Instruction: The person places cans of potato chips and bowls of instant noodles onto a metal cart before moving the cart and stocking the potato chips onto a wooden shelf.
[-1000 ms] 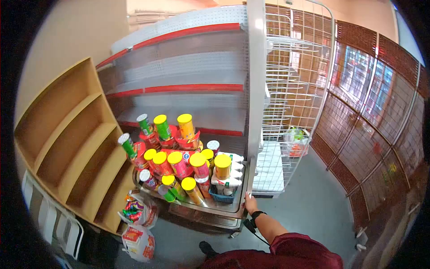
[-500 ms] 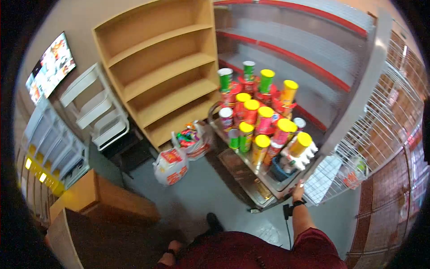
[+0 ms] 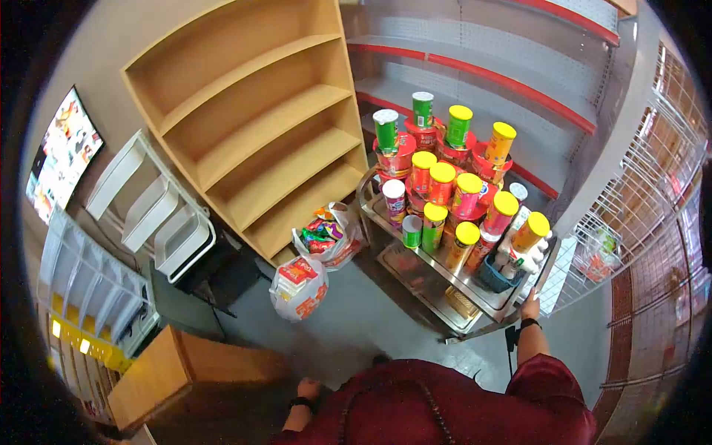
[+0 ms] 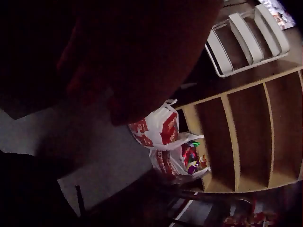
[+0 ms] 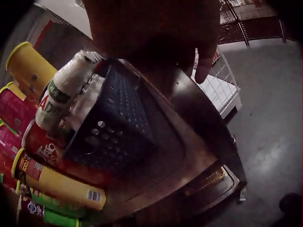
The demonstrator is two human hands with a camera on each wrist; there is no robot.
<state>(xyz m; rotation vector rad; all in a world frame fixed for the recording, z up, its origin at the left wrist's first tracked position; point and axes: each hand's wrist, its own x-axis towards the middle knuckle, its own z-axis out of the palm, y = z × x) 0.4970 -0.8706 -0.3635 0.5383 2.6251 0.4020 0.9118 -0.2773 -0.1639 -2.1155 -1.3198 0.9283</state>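
Note:
A steel two-tier cart [image 3: 368,194] stands before the shelves, loaded with several upright chip cans [image 3: 443,180] with yellow and green lids. A blue basket [image 3: 492,275] of white bottles [image 3: 525,256] sits at its near corner. My right hand [image 3: 531,305] grips the cart's rim [image 5: 203,124] at that corner, fingers curled over the edge beside the basket [image 5: 113,124] and bottles [image 5: 61,94]. My left hand [image 3: 305,389] hangs at my side holding nothing; in the left wrist view it is a dark blur.
Two full plastic bags [image 3: 300,285] [image 3: 331,234] lie on the floor between the cart and a bare wooden shelf unit [image 3: 259,126]. A white rack [image 3: 156,211] stands left, a wooden counter [image 3: 170,371] near left, grey red-trimmed shelving [image 3: 504,81] behind, wire racks [image 3: 653,185] right.
The head view has swung left and down, bringing the wooden shelf, bags and white rack into sight. My right hand has stayed on the cart's corner.

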